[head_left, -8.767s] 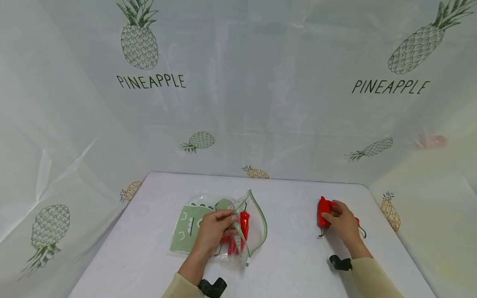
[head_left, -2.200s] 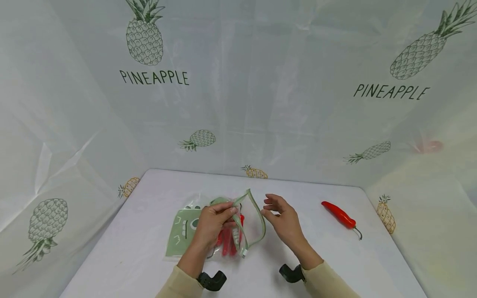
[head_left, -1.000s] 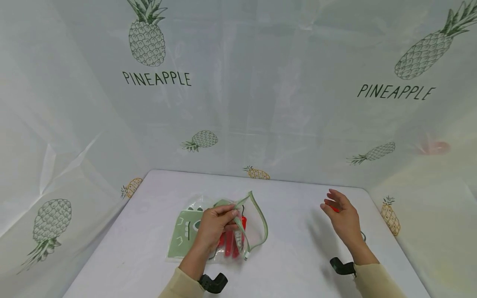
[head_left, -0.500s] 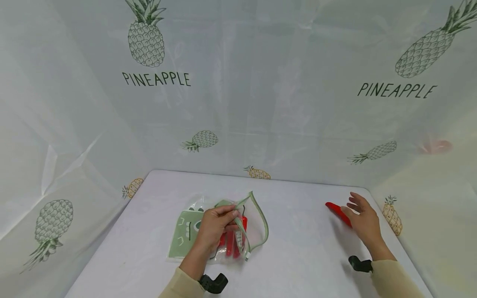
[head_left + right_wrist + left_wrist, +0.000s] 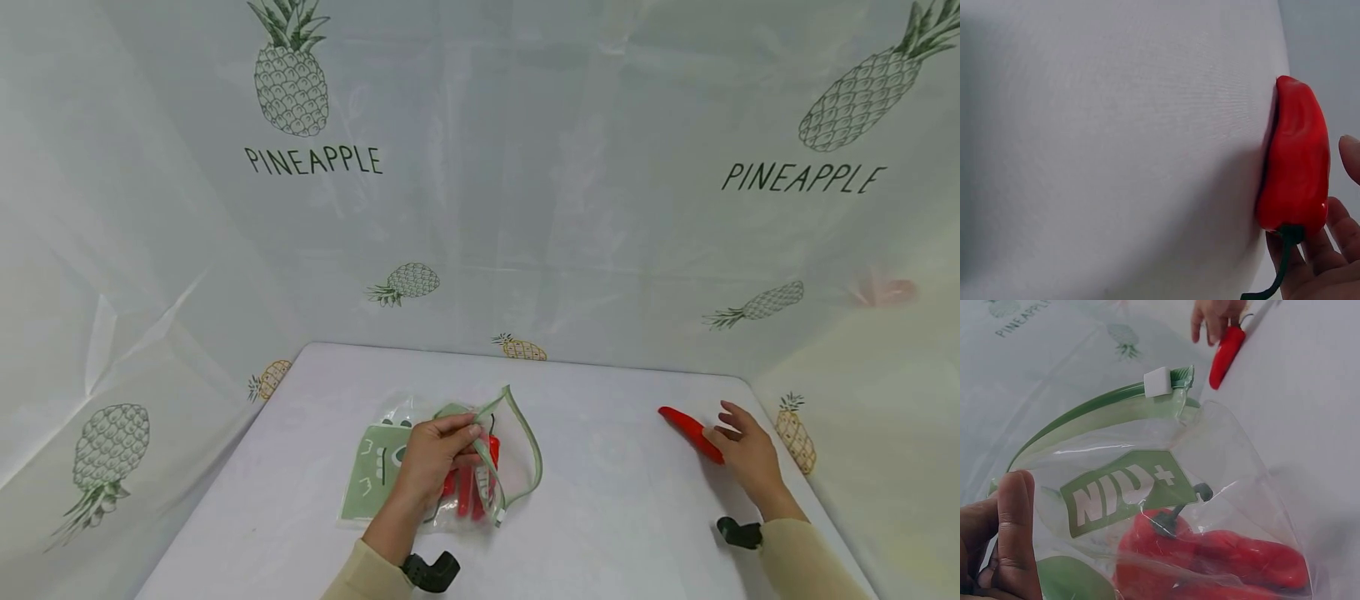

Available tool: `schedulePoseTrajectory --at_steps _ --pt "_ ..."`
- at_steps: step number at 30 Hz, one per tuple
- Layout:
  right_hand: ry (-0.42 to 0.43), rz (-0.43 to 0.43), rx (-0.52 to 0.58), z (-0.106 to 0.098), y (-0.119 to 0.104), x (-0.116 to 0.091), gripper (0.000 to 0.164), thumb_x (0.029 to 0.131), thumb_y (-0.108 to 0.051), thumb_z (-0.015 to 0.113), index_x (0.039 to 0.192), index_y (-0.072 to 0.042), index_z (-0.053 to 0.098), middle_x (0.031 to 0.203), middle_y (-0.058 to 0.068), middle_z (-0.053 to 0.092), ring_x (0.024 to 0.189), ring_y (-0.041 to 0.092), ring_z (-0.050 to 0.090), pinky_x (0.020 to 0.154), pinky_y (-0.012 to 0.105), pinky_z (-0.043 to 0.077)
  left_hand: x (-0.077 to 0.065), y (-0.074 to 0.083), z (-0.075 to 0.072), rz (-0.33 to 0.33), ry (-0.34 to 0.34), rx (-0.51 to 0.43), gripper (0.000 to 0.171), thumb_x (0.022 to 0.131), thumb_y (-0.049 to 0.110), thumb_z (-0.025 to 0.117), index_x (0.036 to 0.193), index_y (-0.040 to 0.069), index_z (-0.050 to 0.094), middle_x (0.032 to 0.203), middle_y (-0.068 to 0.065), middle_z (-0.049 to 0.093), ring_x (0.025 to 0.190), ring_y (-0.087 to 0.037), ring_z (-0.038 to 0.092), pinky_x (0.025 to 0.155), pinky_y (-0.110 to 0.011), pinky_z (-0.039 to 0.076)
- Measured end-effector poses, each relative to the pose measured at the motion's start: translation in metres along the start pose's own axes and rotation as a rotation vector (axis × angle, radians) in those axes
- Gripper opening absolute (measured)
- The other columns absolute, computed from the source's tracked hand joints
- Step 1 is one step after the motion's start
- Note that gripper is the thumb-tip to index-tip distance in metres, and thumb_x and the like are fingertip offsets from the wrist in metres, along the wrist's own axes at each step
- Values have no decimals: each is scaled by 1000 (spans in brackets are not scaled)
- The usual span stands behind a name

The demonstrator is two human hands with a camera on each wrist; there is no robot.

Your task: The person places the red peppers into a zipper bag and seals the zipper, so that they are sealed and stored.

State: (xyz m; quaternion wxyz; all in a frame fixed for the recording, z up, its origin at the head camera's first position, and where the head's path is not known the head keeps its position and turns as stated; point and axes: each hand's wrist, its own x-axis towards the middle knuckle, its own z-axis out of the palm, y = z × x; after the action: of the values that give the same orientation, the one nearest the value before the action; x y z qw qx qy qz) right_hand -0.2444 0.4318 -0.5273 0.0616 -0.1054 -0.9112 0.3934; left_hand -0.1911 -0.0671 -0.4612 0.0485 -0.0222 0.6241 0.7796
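My left hand (image 5: 431, 462) pinches the rim of a clear zip bag (image 5: 367, 483) with a green printed face, its mouth gaping to the right. Inside it lie several red chili peppers (image 5: 1247, 556), seen through the plastic in the left wrist view. A white slider (image 5: 1157, 382) sits at one end of the green zip strip. My right hand (image 5: 750, 454) is at the stem end of a single red chili pepper (image 5: 684, 427) on the table. In the right wrist view its fingers lie behind that chili pepper (image 5: 1297, 156), and the thumb stands apart from it.
The white table (image 5: 592, 500) has its far edge against a pale curtain (image 5: 525, 208) printed with pineapples. The curtain also hangs close along both sides. Black wrist cameras (image 5: 431, 573) jut out from both sleeves.
Earlier my right hand gripped another chili pepper at right, then was beside the bag's mouth. It has since returned right and lowered to the remaining pepper. My left hand keeps its pinch.
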Motion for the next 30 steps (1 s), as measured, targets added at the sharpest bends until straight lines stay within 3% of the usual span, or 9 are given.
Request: schedulePoseTrajectory --at_steps 13,30 --pt "-56 59 24 13 -18 -10 72 108 -24 59 167 -5 23 160 36 36 140 57 44 111 69 46 0 0 2 -14 15 -9 36 98 1 73 131 -12 67 96 -6 75 71 -10 69 67 -26 66" --pt "-210 57 -31 22 -28 -10 86 102 -30 70 164 2 20 155 42 37 135 59 43 106 66 53 0 -2 1 -12 22 9 36 98 2 73 131 -10 68 98 -6 75 73 -10 68 68 -27 67"
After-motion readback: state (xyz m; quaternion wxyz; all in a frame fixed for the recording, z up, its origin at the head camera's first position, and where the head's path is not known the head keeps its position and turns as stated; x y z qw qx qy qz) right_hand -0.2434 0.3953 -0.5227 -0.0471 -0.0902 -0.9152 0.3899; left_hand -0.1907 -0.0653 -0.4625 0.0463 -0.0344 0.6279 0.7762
